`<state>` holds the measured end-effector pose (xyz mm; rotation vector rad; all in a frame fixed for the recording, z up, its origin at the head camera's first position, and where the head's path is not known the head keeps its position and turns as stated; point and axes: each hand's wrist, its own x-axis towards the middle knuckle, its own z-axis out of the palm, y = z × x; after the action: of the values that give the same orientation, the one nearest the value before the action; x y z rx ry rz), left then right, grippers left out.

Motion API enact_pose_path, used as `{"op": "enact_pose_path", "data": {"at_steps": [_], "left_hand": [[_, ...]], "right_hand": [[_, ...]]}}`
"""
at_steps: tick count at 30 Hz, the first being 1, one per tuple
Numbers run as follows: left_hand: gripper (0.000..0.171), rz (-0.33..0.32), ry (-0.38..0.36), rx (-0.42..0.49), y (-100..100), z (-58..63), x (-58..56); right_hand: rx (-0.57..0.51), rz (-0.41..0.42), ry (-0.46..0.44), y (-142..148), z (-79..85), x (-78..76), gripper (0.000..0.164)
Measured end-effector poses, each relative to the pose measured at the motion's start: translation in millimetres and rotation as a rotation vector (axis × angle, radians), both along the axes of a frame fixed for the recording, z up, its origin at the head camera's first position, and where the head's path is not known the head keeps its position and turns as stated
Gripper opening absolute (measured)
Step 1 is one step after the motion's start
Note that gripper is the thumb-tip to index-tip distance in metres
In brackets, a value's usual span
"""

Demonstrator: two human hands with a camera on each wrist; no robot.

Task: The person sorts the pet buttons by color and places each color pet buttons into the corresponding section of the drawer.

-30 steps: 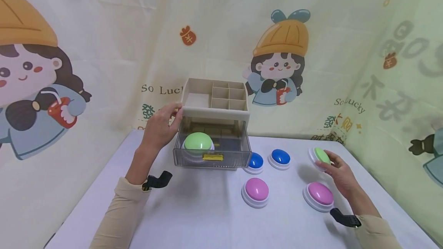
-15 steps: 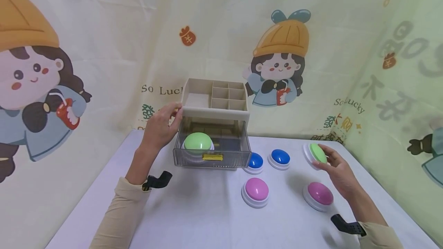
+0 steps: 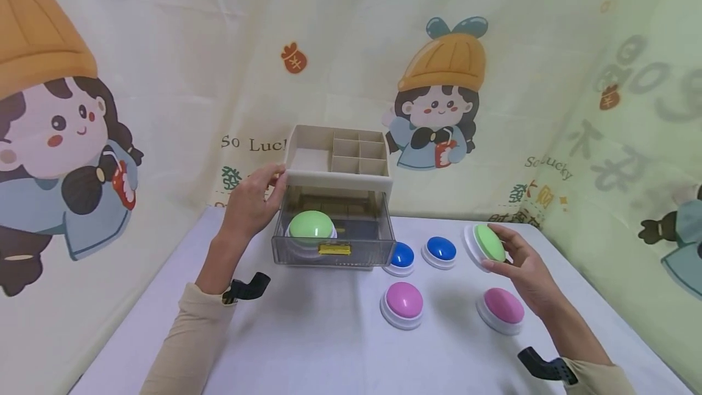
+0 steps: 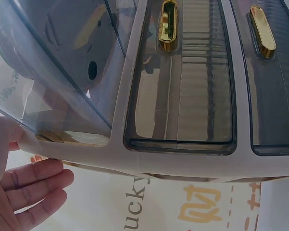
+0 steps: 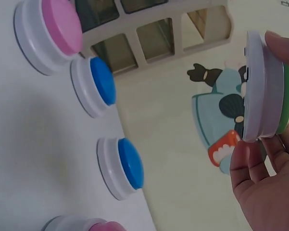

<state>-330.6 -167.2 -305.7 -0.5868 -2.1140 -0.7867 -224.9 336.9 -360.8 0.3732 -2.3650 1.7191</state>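
Note:
My left hand (image 3: 255,203) holds the upper left corner of a beige desktop drawer box (image 3: 340,181), thumb at the front edge, with several fingers loose in the left wrist view. A smoky clear drawer (image 3: 296,253) is pulled out of the box. Inside it sits a push button with a green dome (image 3: 310,224) and white base. At the right, my right hand (image 3: 529,273) grips a second green push button (image 3: 489,242) by its rim, raised above the table and tilted, dome facing the palm. The right wrist view shows the white base (image 5: 262,91) edge-on between thumb and fingers.
Two blue push buttons (image 3: 440,250) stand right of the drawer, one partly behind its corner. Nearer are two pink push buttons (image 3: 404,300). Small open compartments (image 3: 373,150) top the box. A printed cloth (image 3: 340,90) hangs behind the white table (image 3: 307,334).
My right hand has carried the green push button left, and the dome has turned more toward the camera. The left hand stays at the box corner, and the drawer stays out.

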Motion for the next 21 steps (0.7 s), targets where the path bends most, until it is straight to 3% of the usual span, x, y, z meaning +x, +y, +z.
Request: {"op": "enact_pose_path", "data": {"at_steps": [7,14,21], "left_hand": [[0.029,-0.003,0.006,-0.002,-2.4,-0.6,0.1],[0.028,-0.002,0.013,0.001,-2.0,-0.3,-1.0],[0.029,0.000,0.004,-0.002,-0.8,-0.3,0.6]], "right_hand": [[0.159,-0.098,0.027,-10.8,7.7,-3.8,0.072],[0.405,-0.180,0.123,-22.4,17.3,-3.0,0.077],[0.459,-0.180,0.172,-33.8,20.9,-0.1,0.080]]}}
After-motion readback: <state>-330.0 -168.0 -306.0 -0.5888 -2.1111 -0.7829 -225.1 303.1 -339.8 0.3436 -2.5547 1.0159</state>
